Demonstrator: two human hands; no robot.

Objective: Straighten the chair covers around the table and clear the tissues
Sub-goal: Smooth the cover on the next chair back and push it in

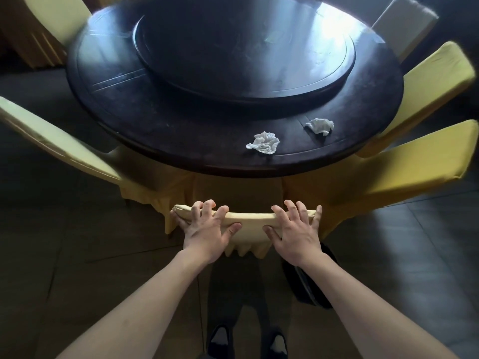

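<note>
A yellow chair cover point(248, 221) dresses the chair right in front of me, pushed under the round dark table point(181, 141). My left hand point(207, 229) grips the top edge of the chair back near its left corner, fingers curled over it and thumb on the near side. My right hand point(295, 229) grips the same edge near the right corner. Two crumpled white tissues lie on the table's near rim: one tissue point(264, 143) in the middle, the other tissue point(320, 126) further right.
A dark lazy Susan point(243, 55) fills the table's middle. Yellow-covered chairs stand at the left point(59, 141), far left point(59, 19), and right point(404, 172), point(435, 81), with a paler one point(407, 24) at far right. A dark bag point(308, 278) sits on the tiled floor by my feet.
</note>
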